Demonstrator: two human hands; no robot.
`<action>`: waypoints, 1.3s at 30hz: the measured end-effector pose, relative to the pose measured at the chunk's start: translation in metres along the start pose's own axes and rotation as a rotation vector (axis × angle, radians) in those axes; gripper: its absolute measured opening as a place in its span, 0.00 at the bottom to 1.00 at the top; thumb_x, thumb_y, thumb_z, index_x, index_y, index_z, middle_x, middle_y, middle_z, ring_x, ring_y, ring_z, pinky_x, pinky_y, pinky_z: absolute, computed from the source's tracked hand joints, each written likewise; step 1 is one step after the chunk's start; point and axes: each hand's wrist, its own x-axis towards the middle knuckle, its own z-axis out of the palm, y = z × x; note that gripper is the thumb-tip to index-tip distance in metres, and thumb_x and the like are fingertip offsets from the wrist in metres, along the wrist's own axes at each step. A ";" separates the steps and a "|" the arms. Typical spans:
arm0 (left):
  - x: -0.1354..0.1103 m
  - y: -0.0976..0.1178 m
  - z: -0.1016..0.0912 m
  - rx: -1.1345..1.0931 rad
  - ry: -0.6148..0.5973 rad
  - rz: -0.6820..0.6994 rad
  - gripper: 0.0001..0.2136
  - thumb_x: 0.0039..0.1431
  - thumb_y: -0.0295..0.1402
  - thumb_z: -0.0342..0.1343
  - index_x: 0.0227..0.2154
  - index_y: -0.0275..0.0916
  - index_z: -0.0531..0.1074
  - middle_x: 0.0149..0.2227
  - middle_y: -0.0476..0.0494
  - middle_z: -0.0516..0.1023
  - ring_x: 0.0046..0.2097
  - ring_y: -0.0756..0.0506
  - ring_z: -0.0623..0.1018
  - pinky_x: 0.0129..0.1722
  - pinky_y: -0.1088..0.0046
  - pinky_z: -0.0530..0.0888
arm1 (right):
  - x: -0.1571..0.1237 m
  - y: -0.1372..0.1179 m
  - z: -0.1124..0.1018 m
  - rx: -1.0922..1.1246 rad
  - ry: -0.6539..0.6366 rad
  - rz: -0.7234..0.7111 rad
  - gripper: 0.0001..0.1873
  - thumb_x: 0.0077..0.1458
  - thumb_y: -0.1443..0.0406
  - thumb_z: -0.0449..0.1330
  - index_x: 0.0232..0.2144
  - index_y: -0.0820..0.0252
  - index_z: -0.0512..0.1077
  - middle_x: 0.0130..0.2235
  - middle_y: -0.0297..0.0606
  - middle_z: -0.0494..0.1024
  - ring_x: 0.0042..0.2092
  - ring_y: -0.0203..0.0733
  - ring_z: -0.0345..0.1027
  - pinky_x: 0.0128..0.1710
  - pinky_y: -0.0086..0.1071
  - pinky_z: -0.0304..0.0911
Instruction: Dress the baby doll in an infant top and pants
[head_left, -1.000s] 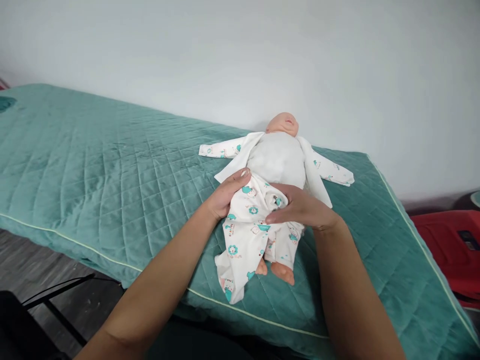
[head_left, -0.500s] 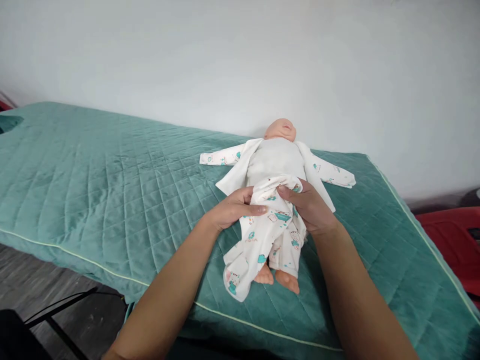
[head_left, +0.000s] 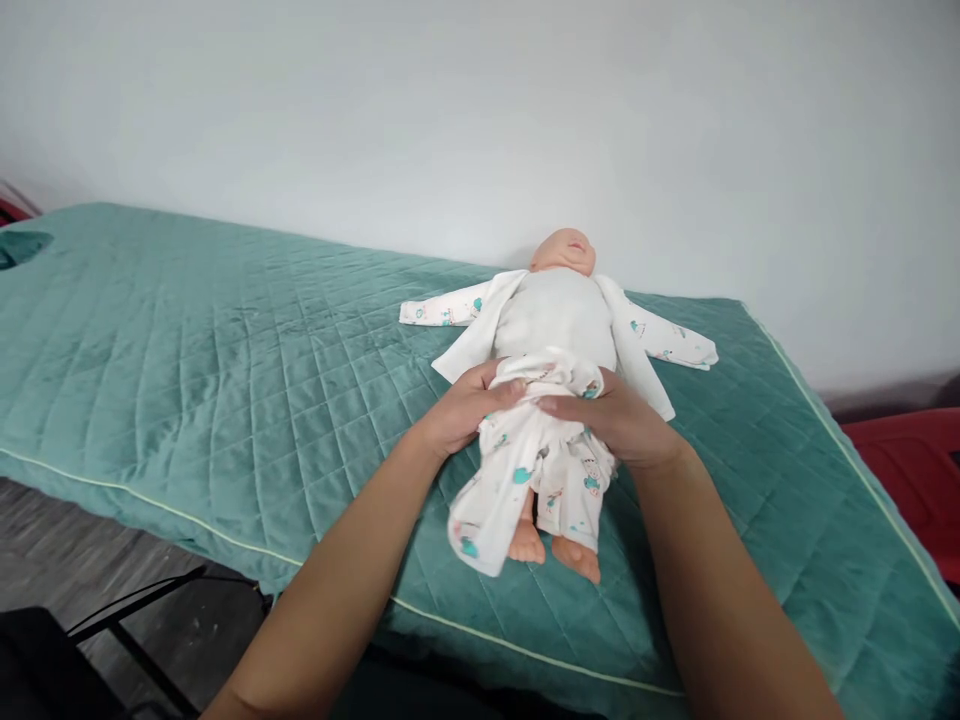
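Trousers (head_left: 525, 455) have ridden up to the doll's (head_left: 559, 315) waist since half a second ago; the left grip (head_left: 459, 415) and right grip (head_left: 622, 425) each pinch the bunched waistband, cloth lying between them, on the green quilted bed (head_left: 225, 330).

Doll (head_left: 559, 310) lies on padded table (head_left: 187, 330), center-right of frame, head toward wall (head_left: 480, 110) at top. Both hands at its waist: left hand (head_left: 461, 410) left-center, right hand (head_left: 619, 420) just right. Trousers (head_left: 536, 465) bunched between them, feet (head_left: 555, 550) below. Red object (head_left: 911, 470) at right edge.
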 end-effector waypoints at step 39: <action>-0.014 0.001 0.013 -0.186 0.027 -0.004 0.19 0.45 0.42 0.73 0.36 0.33 0.80 0.30 0.43 0.81 0.31 0.46 0.79 0.32 0.72 0.74 | -0.003 -0.005 0.004 -0.230 -0.092 0.014 0.21 0.51 0.53 0.70 0.45 0.57 0.79 0.43 0.39 0.83 0.45 0.49 0.77 0.44 0.40 0.72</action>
